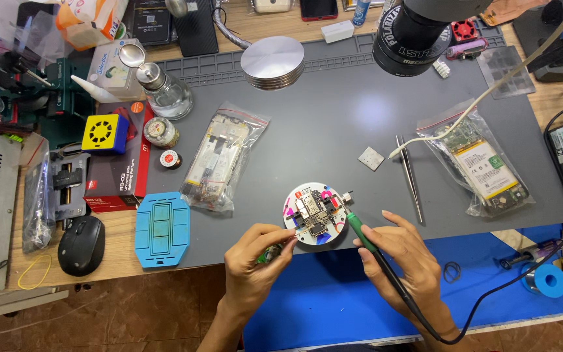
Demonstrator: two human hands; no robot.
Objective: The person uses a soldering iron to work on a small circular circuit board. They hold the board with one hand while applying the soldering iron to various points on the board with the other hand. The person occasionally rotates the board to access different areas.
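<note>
Circuit board (313, 215) sits clamped on a round white holder (316, 214) at the near edge of the grey mat (333, 130) on the worktop; its small parts are too fine to make out. At five o'clock, the right hand (402, 261) has its grip clamped on a green-handled soldering iron (364, 236), tip at the board's edge. At eight o'clock, the left hand (255, 264) pinches a small greenish object, mostly hidden.

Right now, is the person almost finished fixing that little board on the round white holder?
Hard to say how close. Done: the circuit board already sits clamped on the round white holder. In hand: the right hand holds a green-handled soldering iron with its tip at the board's edge, and the left hand pinches something small and greenish. Left: two bagged phone parts lie unopened, and the tweezers rest unused.
</note>
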